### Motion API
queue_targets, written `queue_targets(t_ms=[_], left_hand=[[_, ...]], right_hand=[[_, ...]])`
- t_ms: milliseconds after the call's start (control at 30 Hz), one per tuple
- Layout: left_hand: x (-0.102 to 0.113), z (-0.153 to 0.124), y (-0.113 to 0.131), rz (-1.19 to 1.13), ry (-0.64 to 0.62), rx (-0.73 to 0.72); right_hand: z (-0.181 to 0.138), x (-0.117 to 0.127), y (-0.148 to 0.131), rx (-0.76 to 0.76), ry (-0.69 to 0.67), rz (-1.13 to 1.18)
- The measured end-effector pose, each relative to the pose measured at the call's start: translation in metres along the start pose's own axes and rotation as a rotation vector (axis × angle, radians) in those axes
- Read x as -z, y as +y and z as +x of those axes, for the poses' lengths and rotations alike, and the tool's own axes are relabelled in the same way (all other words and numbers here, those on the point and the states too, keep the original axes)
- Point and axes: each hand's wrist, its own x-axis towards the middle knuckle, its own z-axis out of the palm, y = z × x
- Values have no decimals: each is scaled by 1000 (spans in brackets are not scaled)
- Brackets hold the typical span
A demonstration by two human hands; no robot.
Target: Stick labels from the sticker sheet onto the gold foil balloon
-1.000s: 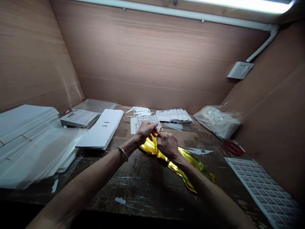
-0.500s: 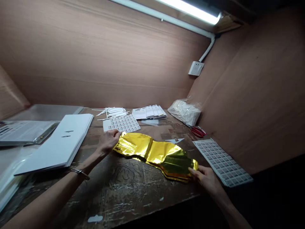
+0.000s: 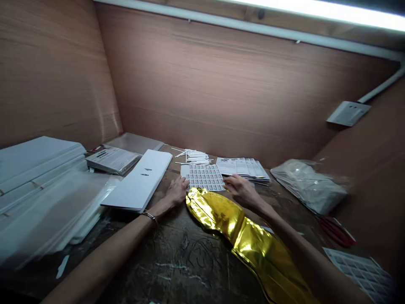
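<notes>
Working with two bare hands, well apart here! Got the left hand (image 3: 177, 191) low at the left edge of a label sheet (image 3: 205, 177), right by the left tip of the gold foil (image 3: 218, 213); cannot tell whether clamped on that tip or merely alongside. Over to the right hand (image 3: 242, 190), fingers curled at the sheet's right edge; too small at the fingertips to tell of any grip. Finding the gold foil laid out, shiny and creased, slantwise across the dark table (image 3: 171, 257), from just before the sheet toward the lower right, beneath the right arm (image 3: 294, 236). Spotting white strips (image 3: 198, 157) behind the sheet, printed cards (image 3: 236, 165) beside those, and red-handled scissors (image 3: 337, 231) near a clear plastic bag (image 3: 310, 185)
</notes>
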Motion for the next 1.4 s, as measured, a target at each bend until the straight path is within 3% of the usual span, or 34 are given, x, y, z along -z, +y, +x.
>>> queue_targets(t_ms=[100, 167, 267, 367, 567, 800, 933, 1233, 1400], left_hand=[[-13, 4, -5, -3, 29, 0], [-19, 5, -8, 7, 21, 9], [-25, 5, -11, 19, 19, 12], [-28, 4, -12, 23, 46, 4], [-34, 6, -14, 33, 57, 6], [-37, 6, -15, 54, 52, 10], [-38, 6, -15, 49, 61, 18], [-36, 6, -13, 45, 80, 3], [-33, 6, -12, 43, 71, -2]], right_hand=[[71, -50, -15, 80, -109, 10], [101, -80, -22, 120, -141, -9], [124, -114, -28, 184, -188, -41], [130, -131, -27, 234, -172, -73], [132, -133, -21, 276, -134, 3], [145, -136, -20, 90, -211, 139], [148, -138, -16, 41, -188, 173], [151, -133, -28, -27, -266, 50], [151, -136, -31, 123, -186, -53]])
